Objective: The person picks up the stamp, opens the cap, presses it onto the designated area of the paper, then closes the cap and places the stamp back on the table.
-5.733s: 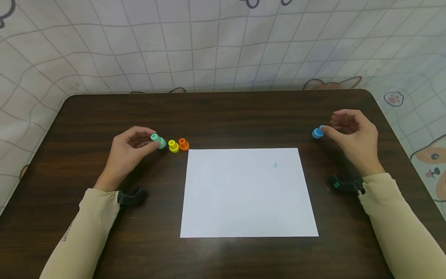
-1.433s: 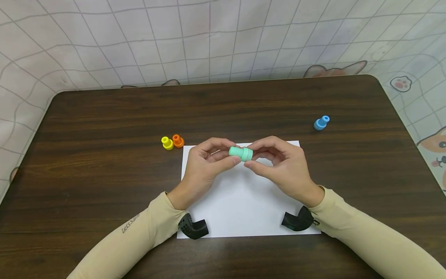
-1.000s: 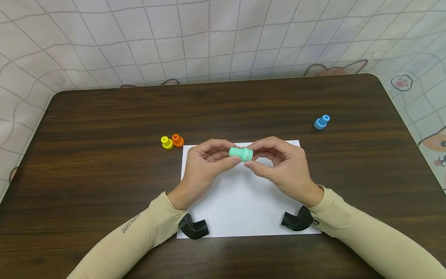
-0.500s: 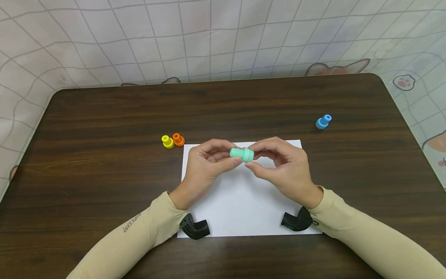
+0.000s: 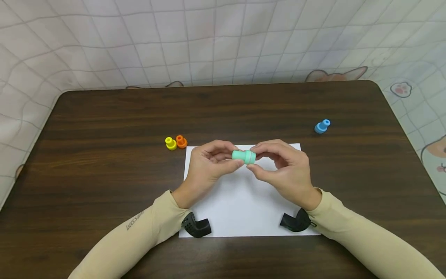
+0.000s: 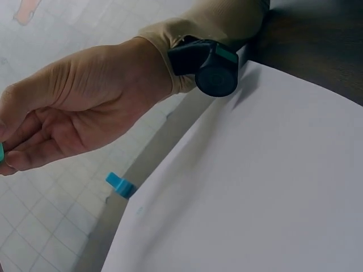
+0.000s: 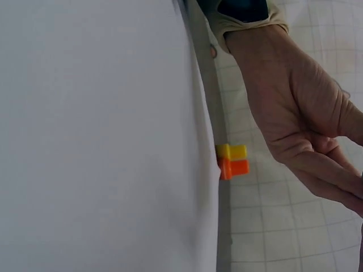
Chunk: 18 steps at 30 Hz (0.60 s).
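Fingertips of both hands pinch the mint-green stamper (image 5: 244,156), held sideways above the white paper sheet (image 5: 244,205): left hand (image 5: 207,166) on its 9 o'clock end, right hand (image 5: 285,170) on its 3 o'clock end. Yellow stamper (image 5: 170,143) & orange stamper (image 5: 181,141) stand touching at approx. 10 o'clock off the sheet's corner; blue stamper (image 5: 322,126) stands well apart at 2 o'clock, all on the dark wooden table (image 5: 87,155).

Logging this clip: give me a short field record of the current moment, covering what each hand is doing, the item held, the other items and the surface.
left hand: pinches one end of the mint-green stamp
right hand: pinches the other end of it
mint-green stamp: held level above the paper, off the table
white paper: flat on the table, beneath both hands
yellow stamp: upright, left of the paper's far corner, beside the orange one
orange stamp: upright, right of the yellow one
blue stamp: alone, far right of the table
table: dark wood
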{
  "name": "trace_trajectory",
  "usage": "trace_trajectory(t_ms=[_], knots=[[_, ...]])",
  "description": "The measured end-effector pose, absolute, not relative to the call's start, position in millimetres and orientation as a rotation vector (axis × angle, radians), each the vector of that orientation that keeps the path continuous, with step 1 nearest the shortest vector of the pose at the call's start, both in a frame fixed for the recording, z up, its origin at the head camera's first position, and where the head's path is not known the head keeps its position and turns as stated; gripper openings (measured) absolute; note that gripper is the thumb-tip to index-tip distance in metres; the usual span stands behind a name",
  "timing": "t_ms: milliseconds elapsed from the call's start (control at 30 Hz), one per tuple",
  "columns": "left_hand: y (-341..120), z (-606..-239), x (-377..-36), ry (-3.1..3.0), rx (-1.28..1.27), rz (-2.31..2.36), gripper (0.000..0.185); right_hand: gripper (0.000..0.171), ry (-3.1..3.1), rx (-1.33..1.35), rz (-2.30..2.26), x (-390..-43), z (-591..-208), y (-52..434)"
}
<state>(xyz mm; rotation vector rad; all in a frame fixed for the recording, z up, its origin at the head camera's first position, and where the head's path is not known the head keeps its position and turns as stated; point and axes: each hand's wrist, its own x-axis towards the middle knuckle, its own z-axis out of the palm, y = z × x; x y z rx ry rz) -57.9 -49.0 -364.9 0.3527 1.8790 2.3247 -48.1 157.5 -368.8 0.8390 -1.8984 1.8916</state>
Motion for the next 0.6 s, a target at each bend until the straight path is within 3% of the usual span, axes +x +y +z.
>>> trace_trajectory(t_ms=[600], knots=[[-39.9, -347.0, -55.9, 1.948, 0.387, 2.261, 0.029, 0.035, -1.88, 0.828, 1.807, -43.5, -354.9, 168.0]])
